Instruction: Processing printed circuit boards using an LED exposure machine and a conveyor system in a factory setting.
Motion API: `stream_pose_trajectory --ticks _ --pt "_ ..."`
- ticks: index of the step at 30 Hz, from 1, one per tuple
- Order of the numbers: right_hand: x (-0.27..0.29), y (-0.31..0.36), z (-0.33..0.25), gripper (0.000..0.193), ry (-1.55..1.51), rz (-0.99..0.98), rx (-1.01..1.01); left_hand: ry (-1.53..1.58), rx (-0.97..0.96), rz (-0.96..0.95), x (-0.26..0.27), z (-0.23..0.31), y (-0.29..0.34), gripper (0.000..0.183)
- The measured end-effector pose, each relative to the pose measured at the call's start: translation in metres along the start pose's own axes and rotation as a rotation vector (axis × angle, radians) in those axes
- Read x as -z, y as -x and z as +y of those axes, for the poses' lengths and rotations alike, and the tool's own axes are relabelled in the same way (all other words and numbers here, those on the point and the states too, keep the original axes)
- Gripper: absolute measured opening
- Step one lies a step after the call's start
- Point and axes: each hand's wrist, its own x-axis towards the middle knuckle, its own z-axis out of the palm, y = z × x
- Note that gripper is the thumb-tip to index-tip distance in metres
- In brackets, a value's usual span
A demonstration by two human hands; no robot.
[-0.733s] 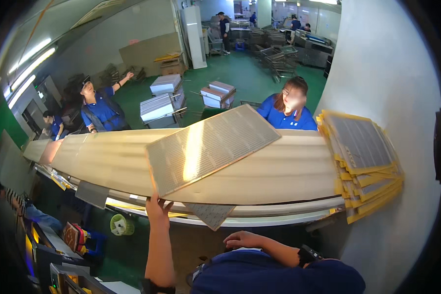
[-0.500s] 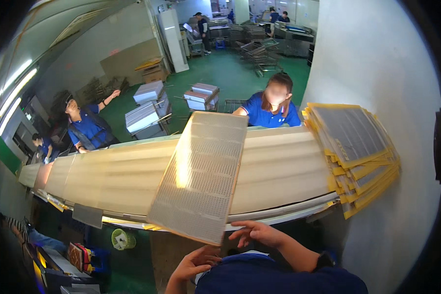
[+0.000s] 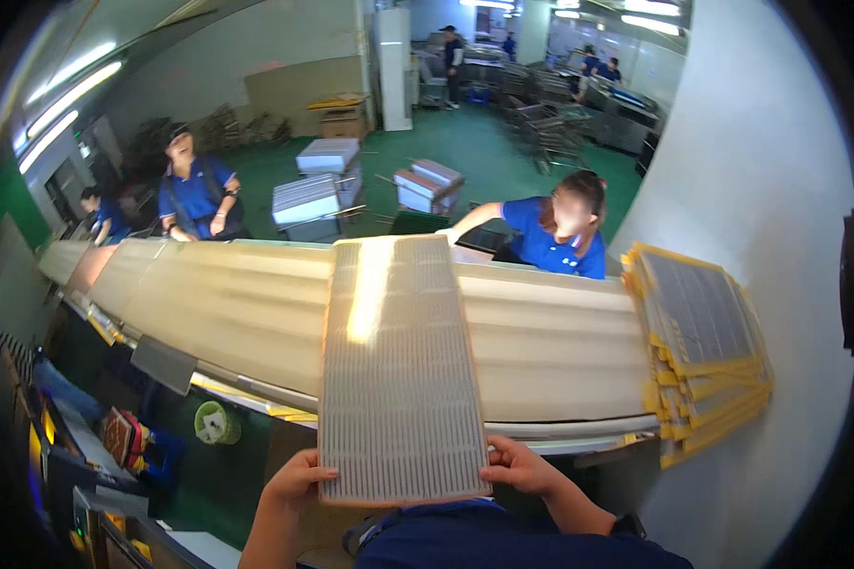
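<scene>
Head view: looking down over a long pale beige conveyor belt (image 3: 218, 313) that runs from far left to right across the scene.
Held item: a long rectangular pleated grey-white filter panel (image 3: 397, 370) lies lengthwise across the belt, its near end overhanging the near edge toward the person.
Left hand: the left hand (image 3: 299, 479) has its grip closed on the near left corner of the panel, with the thumb at the panel's near edge.
Right hand: the right hand (image 3: 522, 467) pinches the near right corner, its fingers curled against the panel's side edge.
Panel attitude: flat or nearly so on the belt; a bright strip of reflected light runs along its left half.
Stack at right: a pile of flat yellow-framed filter panels (image 3: 707, 351) sits at the right end of the belt, well apart from the held panel, edges fanned unevenly.
Co-worker, far side: a person in a blue shirt (image 3: 555, 232) stands just beyond the belt, right of the panel's far end, one arm reaching left.
Co-worker, far left: another person in a blue shirt (image 3: 194, 190) stands behind the belt.
Floor beyond: green floor with stacked grey boxes (image 3: 308, 199).
Below belt, near left: a green roll of tape (image 3: 216, 423).
</scene>
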Motion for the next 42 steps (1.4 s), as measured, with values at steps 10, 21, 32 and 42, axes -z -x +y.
stream_pose_trajectory --ticks 10,21,32,42 --pt "-0.122 -0.142 0.055 0.053 0.635 -0.536 0.143 -0.013 -0.11 1.256 0.037 -0.158 0.202 0.044" --pt "-0.279 -0.182 0.134 0.054 1.008 -1.371 0.094 0.738 -0.016 2.337 -0.07 -0.355 0.43 0.045" --pt "-0.517 -0.142 0.192 0.044 1.322 -1.661 0.107 1.048 -0.61 2.732 -0.213 -0.525 0.536 0.053" --pt "-0.802 -0.043 0.158 0.06 0.678 -1.949 1.211 -0.088 1.346 2.402 -0.159 -0.52 0.466 0.082"
